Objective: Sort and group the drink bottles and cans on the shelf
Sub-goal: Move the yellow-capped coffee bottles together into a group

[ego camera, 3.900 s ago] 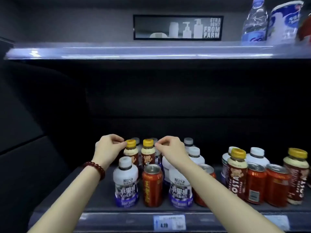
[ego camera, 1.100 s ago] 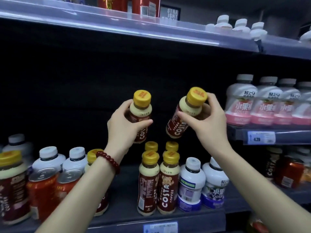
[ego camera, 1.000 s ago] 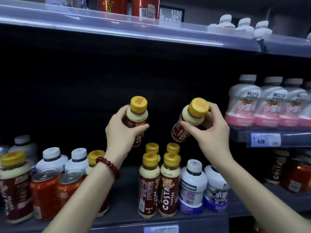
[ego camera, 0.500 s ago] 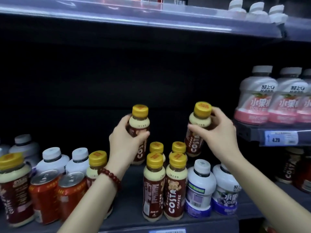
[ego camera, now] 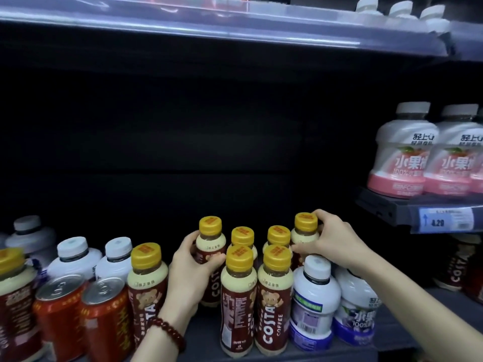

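Observation:
My left hand (ego camera: pixel 192 267) grips a yellow-capped brown coffee bottle (ego camera: pixel 210 235), standing upright just left of a cluster of like coffee bottles (ego camera: pixel 274 296) at the shelf's middle. My right hand (ego camera: pixel 337 241) holds another coffee bottle (ego camera: pixel 305 226) by its neck and cap, on the cluster's right side behind a white bottle with a blue label (ego camera: pixel 315 301). Whether either held bottle rests on the shelf is hidden. Two red cans (ego camera: pixel 104 314) and one more coffee bottle (ego camera: pixel 147 283) stand to the left.
White blue-labelled bottles (ego camera: pixel 75 259) stand behind the cans at left. A raised side shelf (ego camera: pixel 392 207) at right carries pink-labelled white bottles (ego camera: pixel 400 158) and a price tag. The upper shelf edge (ego camera: pixel 209 30) runs overhead. Dark coffee bottles (ego camera: pixel 460 265) sit low at far right.
Both hands have come down with their coffee bottles from mid-air to shelf level, one on each side of the coffee cluster. The view has shifted right from the earliest frame.

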`<state>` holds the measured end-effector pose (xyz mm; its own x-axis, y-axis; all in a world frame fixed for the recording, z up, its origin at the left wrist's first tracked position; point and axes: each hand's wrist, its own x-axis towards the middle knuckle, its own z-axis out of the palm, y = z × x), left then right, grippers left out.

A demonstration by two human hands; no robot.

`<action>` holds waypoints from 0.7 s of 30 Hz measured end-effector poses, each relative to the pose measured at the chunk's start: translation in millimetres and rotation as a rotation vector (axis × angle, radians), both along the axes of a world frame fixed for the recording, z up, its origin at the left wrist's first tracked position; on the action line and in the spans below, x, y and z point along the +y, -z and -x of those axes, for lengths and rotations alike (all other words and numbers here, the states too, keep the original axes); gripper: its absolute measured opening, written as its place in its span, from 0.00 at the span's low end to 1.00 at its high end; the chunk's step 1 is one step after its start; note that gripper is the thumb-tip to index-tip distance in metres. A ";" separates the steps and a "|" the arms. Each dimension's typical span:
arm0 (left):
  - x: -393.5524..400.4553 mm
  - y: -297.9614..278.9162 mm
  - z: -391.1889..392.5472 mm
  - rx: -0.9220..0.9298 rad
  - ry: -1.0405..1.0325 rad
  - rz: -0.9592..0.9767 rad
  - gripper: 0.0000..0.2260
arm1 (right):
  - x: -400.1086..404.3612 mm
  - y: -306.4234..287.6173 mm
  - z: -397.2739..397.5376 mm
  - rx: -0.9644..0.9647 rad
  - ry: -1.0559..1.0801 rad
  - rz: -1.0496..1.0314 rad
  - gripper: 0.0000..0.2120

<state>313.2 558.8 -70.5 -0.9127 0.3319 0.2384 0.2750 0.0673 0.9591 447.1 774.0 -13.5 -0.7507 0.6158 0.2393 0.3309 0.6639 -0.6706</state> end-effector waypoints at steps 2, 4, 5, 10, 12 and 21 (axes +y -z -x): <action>-2.3 4.5 -3.0 -0.008 0.008 0.015 0.28 | 1.6 -2.1 1.8 -0.050 0.023 0.035 0.22; -3.4 7.4 -6.0 -0.011 0.006 0.013 0.28 | 1.5 -2.8 3.9 -0.104 0.027 0.052 0.23; -3.3 8.4 -7.5 -0.011 0.007 0.009 0.28 | 0.9 -3.2 4.8 -0.135 0.024 0.053 0.23; -4.9 8.9 -12.4 0.006 0.008 0.004 0.28 | 4.3 -12.4 8.3 -0.275 0.003 0.082 0.26; -5.2 8.8 -13.4 0.004 0.027 0.011 0.28 | 6.2 -16.0 7.5 -0.305 -0.034 0.099 0.29; -5.1 5.4 -20.7 0.042 0.035 0.086 0.32 | 10.0 -23.9 6.9 -0.352 -0.087 0.112 0.23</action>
